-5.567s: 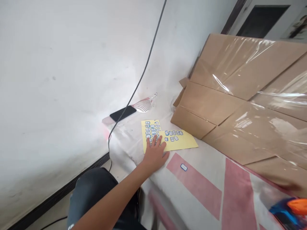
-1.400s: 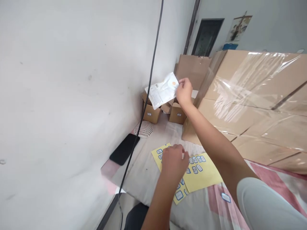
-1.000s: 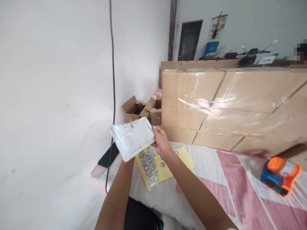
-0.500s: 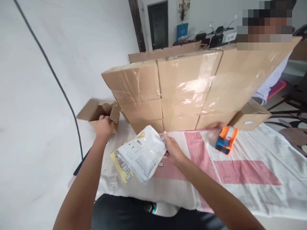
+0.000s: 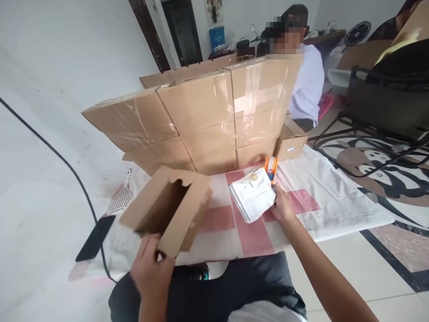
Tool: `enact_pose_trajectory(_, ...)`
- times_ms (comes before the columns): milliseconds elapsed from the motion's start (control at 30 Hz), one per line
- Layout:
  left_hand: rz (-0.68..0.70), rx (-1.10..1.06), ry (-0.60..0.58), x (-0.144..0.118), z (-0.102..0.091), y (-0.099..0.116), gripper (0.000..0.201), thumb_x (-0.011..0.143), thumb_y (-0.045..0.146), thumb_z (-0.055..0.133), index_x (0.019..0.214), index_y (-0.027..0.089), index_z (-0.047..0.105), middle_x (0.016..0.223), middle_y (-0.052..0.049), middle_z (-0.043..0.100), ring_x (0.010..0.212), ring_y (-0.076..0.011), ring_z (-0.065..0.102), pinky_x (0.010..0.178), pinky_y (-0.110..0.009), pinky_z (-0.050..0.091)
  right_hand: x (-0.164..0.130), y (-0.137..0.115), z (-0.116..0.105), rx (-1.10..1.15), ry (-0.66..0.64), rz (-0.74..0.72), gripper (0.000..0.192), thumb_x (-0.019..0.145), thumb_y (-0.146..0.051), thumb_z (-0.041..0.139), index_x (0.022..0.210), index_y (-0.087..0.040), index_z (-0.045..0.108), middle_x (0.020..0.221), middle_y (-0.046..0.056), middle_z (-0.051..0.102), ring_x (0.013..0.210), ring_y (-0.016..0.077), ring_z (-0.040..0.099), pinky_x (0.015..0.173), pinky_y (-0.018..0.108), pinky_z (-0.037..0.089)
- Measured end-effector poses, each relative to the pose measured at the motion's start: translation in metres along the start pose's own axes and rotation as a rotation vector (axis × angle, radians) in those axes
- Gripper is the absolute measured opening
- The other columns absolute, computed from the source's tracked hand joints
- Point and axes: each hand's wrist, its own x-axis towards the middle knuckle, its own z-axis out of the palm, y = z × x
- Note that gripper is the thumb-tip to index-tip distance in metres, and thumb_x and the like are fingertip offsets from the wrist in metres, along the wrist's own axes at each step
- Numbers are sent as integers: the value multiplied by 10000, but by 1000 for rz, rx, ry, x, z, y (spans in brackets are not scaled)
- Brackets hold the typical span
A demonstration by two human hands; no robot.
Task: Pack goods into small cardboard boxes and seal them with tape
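My left hand (image 5: 151,273) grips the near edge of an open, empty small cardboard box (image 5: 167,210), held tilted above the table with its flaps up. My right hand (image 5: 283,207) holds a stack of white printed pouches (image 5: 253,194) by its right edge, over the pink and white striped table cover (image 5: 321,201). An orange and blue tape dispenser (image 5: 271,168) stands just behind the pouches.
A wall of taped brown cartons (image 5: 201,116) stands across the back of the table; a small closed box (image 5: 291,142) sits at its right end. A person in a white shirt (image 5: 306,87) sits behind it. A black phone (image 5: 91,231), a white strainer (image 5: 120,201) and a black cable (image 5: 67,165) lie at the left.
My left hand has pulled the small open box from beside the cartons toward me. My right hand has carried the pouches to the right. The view has swung right; the yellow label sheets are out of sight.
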Motion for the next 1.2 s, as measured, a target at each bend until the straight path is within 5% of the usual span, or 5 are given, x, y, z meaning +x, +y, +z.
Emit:
enact_pose_trajectory(233, 31, -151, -245, 14, 58, 52, 267, 824, 156, 539, 1049, 209, 674, 1229, -118, 640, 816, -182, 672, 621, -274, 511, -14, -2, -10, 96, 6, 2, 417, 805, -604, 669, 967, -220, 642, 718, -14, 680, 554, 160, 595, 457, 265, 442)
enact_pose_trajectory(400, -122, -159, 106, 23, 27, 74, 235, 913, 222, 502, 1061, 184, 681, 1171, -155, 638, 973, -240, 676, 754, -348, 561, -51, -16, -3, 46, -36, -48, 489, 847, -661, 636, 1057, -223, 690, 960, 40, 748, 846, 205, 690, 705, 302, 548)
enact_pose_trajectory(633, -521, -599, -359, -6, 38, 124, 558, 804, 523, 750, 1252, 200, 671, 1192, -116, 747, 1086, -296, 719, 894, -400, 607, -84, -42, 32, -250, -231, -215, 393, 985, -568, 481, 821, -248, 640, 856, 24, 653, 824, 197, 593, 757, 306, 493)
enact_pose_trajectory(800, -772, -656, -233, -47, 51, 109, 485, 739, 550, 774, 1018, 153, 767, 989, -118, 793, 927, -313, 754, 808, -408, 625, -75, -47, 31, -179, -378, -114, 445, 978, -596, 547, 718, -238, 503, 659, -16, 486, 571, 140, 409, 529, 277, 320)
enact_pose_trajectory(1200, -353, -537, -291, -87, 15, 43, 264, 861, 426, 742, 1001, 203, 759, 931, -56, 806, 815, -218, 771, 730, -278, 625, -89, -21, 20, -420, -503, -59, 526, 953, -699, 364, 665, -264, 298, 584, -64, 278, 481, 108, 232, 478, 269, 233)
